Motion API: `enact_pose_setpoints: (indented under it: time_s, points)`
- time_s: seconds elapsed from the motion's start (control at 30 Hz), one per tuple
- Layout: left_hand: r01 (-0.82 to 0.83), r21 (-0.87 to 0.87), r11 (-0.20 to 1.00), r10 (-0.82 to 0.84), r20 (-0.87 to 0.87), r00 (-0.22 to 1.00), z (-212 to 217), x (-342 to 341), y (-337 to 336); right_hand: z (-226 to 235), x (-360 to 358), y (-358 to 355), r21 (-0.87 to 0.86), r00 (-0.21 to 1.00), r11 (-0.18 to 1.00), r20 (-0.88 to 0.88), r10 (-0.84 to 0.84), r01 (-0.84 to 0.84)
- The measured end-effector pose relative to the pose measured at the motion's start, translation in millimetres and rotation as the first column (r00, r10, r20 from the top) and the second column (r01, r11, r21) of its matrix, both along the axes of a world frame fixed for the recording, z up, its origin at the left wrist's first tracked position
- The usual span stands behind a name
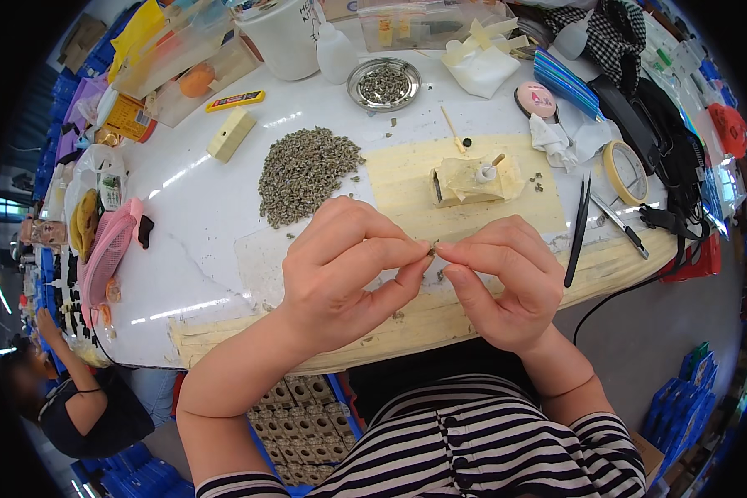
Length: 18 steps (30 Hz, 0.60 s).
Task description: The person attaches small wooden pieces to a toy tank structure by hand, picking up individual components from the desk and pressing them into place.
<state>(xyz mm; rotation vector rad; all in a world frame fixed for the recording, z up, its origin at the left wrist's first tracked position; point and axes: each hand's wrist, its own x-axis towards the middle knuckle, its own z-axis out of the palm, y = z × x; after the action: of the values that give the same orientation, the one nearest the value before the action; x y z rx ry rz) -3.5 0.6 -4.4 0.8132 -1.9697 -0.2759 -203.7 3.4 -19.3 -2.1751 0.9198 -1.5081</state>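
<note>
My left hand (344, 266) and my right hand (502, 278) meet over the near edge of the white table (199, 216). Both pinch one tiny grey-green part (433, 246) between their fingertips. A heap of the same small grey-green parts (305, 173) lies just beyond my left hand. Farther back stands a round metal dish (383, 84) with more of them. A small taped block with a white glue pot and a stick (473, 176) sits on a yellowish taped patch beyond my right hand.
Black tweezers (578, 232), a tape roll (627, 170) and a black cable lie at the right. A pale block (231, 134), a yellow cutter (235, 101), bottles and plastic boxes crowd the far side. Another person (66, 398) sits at the lower left.
</note>
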Motion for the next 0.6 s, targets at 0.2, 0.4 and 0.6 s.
enact_pose_setpoints:
  time_s: [0.2, 0.4, 0.6]
  points:
    - [0.010, -0.019, 1.000, -0.010, -0.010, 1.000, 1.2, 0.0, -0.5, 1.5, -0.2, 0.6, 0.070, 1.000, 0.997, 0.009, 0.023, -0.023]
    - [0.049, -0.044, 0.998, -0.050, -0.012, 0.999, 2.6, -1.3, 0.0, 3.4, -2.3, 1.7, 0.347, 0.982, 0.924, 0.155, 0.110, -0.158]
    - [0.084, -0.054, 0.995, -0.079, 0.082, 0.993, 1.4, 0.1, -1.1, 1.6, -2.9, 2.0, 0.339, 0.988, 0.931, 0.122, 0.097, -0.133]
